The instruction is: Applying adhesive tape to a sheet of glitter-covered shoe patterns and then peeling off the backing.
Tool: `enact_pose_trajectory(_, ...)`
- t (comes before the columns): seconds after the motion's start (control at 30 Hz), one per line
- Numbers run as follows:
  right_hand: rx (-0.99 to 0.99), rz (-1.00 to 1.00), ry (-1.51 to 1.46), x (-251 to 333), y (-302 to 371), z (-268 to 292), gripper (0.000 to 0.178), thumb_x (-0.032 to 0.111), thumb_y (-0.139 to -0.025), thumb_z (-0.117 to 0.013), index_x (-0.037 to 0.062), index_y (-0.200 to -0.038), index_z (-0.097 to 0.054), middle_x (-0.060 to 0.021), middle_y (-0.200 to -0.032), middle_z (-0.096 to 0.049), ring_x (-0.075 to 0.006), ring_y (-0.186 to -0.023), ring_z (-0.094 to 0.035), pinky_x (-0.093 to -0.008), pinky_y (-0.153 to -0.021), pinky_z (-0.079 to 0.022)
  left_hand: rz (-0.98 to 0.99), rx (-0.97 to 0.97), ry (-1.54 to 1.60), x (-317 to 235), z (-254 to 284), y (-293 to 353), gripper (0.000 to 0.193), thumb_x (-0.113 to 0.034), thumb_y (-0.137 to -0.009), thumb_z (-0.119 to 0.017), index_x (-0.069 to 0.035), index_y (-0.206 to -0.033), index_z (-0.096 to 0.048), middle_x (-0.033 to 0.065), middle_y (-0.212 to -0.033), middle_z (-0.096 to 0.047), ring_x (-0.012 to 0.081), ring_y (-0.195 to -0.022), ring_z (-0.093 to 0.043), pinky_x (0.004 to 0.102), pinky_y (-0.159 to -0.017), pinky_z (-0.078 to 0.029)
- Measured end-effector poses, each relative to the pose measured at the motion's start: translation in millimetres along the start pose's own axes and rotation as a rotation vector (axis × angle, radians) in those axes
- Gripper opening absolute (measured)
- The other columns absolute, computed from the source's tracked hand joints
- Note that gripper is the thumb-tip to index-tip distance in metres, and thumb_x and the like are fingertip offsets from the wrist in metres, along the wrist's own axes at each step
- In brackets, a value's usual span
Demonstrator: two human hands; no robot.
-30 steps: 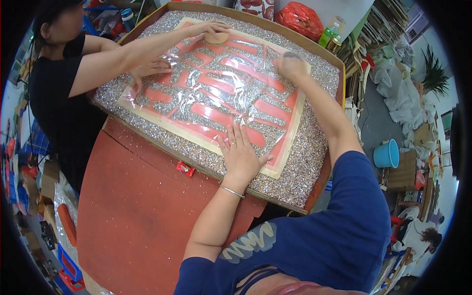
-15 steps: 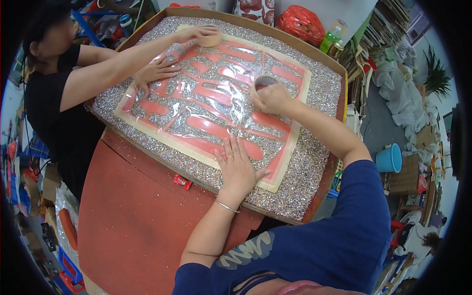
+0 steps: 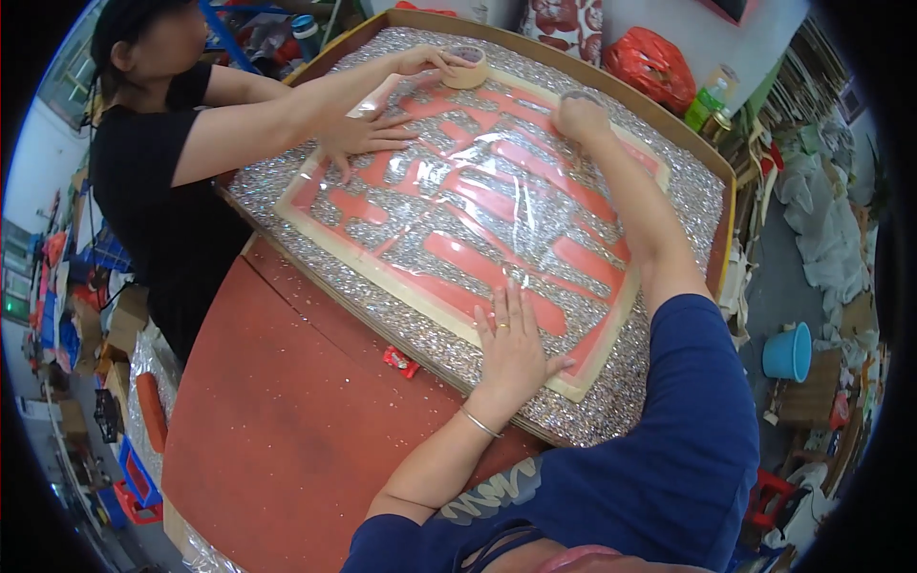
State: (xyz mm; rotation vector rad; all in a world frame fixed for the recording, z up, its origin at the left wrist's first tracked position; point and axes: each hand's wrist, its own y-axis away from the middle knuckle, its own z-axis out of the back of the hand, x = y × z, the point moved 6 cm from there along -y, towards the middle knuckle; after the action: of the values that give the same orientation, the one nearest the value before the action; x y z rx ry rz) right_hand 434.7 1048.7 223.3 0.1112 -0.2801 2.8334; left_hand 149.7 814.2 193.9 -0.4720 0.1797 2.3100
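A clear plastic sheet over a pinkish-red stencil [image 3: 463, 250], edged with pale tape [image 3: 355, 250], lies on a layer of small glittering stones [image 3: 683, 205] in a shallow wooden tray. My left hand [image 3: 514, 349] rests flat with spread fingers on the sheet's near edge. Toward the far right side, my right hand [image 3: 581, 122] is closed round a tape roll [image 3: 580, 96], pressed to the sheet; most of the roll is hidden behind the hand. A co-worker at left holds another tape roll [image 3: 465, 69] at the far edge, their other hand [image 3: 368, 137] flat on the sheet.
The tray's raised wooden rim [image 3: 726, 229] surrounds the stones. A reddish-brown table [image 3: 287, 420] stands nearer me, with a small red packet [image 3: 400, 362] by the tray. Behind the far rim are a red plastic bag [image 3: 650, 69] and a green bottle [image 3: 705, 100]; a blue bucket [image 3: 787, 351] stands at right.
My right hand has slid away from me across the sheet with the tape roll, toward the far edge. The whole view has shifted; my left hand still lies flat at the near edge.
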Motion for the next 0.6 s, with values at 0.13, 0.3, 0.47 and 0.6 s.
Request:
enact_pose_trajectory(0.13, 0.101, 0.284, 0.076, 92, 12, -9, 0.043, 0.036, -0.082, -0.047, -0.0023, -0.08, -0.067, -0.0261, -0.087, -0.064, -0.0369, -0.085, -0.064, -0.0456, -0.083, -0.048, 0.059, 0.027, 0.016, 10, -2, 1, 0.111, -0.066, -0.07, -0.06, 0.014, -0.138, -0.023, 0.0308, -0.147, -0.017, 0.0437, -0.139, -0.008, 0.062, -0.107, -0.006)
enact_pose_trajectory(0.3, -0.037, -0.026, -0.009, 5, -57, -24, 0.042, 0.036, -0.083, -0.048, -0.0015, -0.08, -0.067, -0.0257, -0.09, -0.064, -0.0375, -0.086, -0.064, -0.0467, -0.085, -0.047, 0.008, 0.012, 0.046, 0, 1, -4, 0.111, -0.066, -0.069, -0.061, 0.013, -0.138, -0.024, 0.0303, -0.147, -0.017, 0.0421, -0.14, -0.008, 0.0605, -0.108, -0.005)
enact_pose_trajectory(0.47, -0.248, 0.375, -0.072, 98, -26, -28, 0.037, 0.034, -0.083, -0.052, 0.0003, -0.087, -0.067, -0.0229, -0.089, -0.065, -0.0364, -0.085, -0.064, -0.0464, -0.08, -0.05, 0.06, 0.065, 0.036, 3, -1, 8, 0.11, -0.065, -0.069, -0.062, 0.012, -0.137, -0.026, 0.0294, -0.147, -0.017, 0.0406, -0.14, -0.009, 0.0598, -0.108, -0.005)
enact_pose_trajectory(0.6, -0.145, 0.155, -0.01, 101, -35, -22, 0.041, 0.039, -0.081, -0.056, -0.0003, -0.082, -0.065, -0.0212, -0.083, -0.066, -0.0363, -0.079, -0.065, -0.046, -0.077, -0.051, 0.028, -0.001, 0.057, 6, 3, 1, 0.11, -0.065, -0.068, -0.063, 0.013, -0.137, -0.026, 0.0291, -0.147, -0.018, 0.0405, -0.14, -0.01, 0.0596, -0.108, -0.006)
